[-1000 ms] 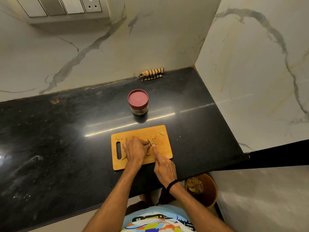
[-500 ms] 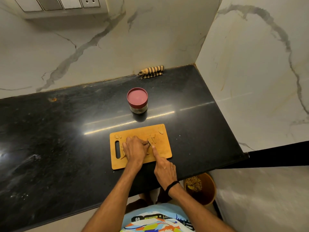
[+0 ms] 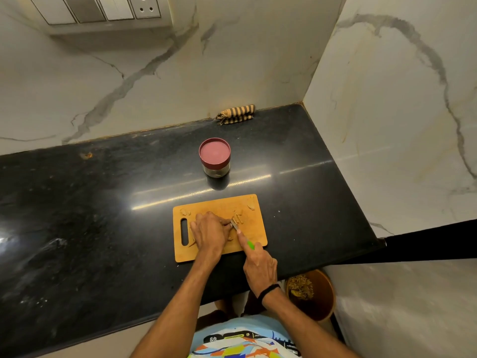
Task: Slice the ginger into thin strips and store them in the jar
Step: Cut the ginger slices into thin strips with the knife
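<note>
A wooden cutting board (image 3: 254,235) lies on the black counter. My left hand (image 3: 210,232) rests on the board with curled fingers over a piece of ginger, which is mostly hidden under it. My right hand (image 3: 259,266) grips a knife with a green handle (image 3: 250,244), index finger stretched along the blade, whose tip (image 3: 234,224) sits just beside my left fingers. Cut ginger strips (image 3: 238,217) lie just beyond the blade. More ginger bits (image 3: 251,204) sit at the board's far corners. A jar with a red lid (image 3: 214,154) stands closed behind the board.
A striped cloth (image 3: 236,114) lies against the back wall. The counter (image 3: 77,215) ends at a marble wall on the right. Below the counter's front edge, a brown bin (image 3: 313,297) holds scraps. A switch panel (image 3: 98,7) hangs on the wall above.
Both hands stay on the board. The knife has shifted slightly, so its green handle now shows under my right hand.
</note>
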